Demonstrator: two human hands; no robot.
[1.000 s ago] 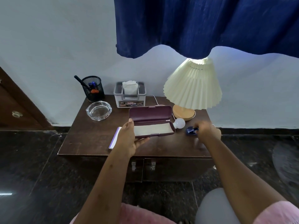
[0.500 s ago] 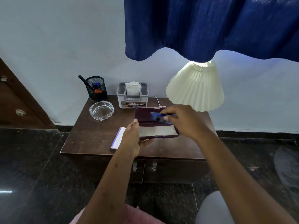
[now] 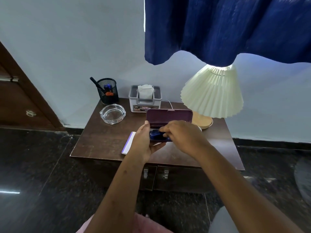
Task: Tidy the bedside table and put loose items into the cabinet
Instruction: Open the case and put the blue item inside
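A maroon glasses case (image 3: 169,115) is held open above the dark wooden bedside table (image 3: 104,140), its lid standing up. My left hand (image 3: 143,142) grips the case from below at its left end. My right hand (image 3: 182,135) reaches into the case and pinches blue glasses (image 3: 155,134), which lie in the case's lower half. Most of the case's tray is hidden by my right hand. A white and purple notepad (image 3: 128,142) lies on the table just left of my left hand. Two cabinet doors with metal handles (image 3: 155,174) sit below the tabletop.
At the table's back stand a black mesh pen holder (image 3: 108,91), a glass ashtray (image 3: 112,113), a grey tissue box (image 3: 145,100) and a pleated cream lamp (image 3: 212,93) on a wooden base. A blue curtain (image 3: 227,27) hangs above. A brown door (image 3: 20,101) is on the left.
My right hand picked up the blue glasses from the table's right side, carried them left, and lowered them into the open case. The left hand kept holding the case.
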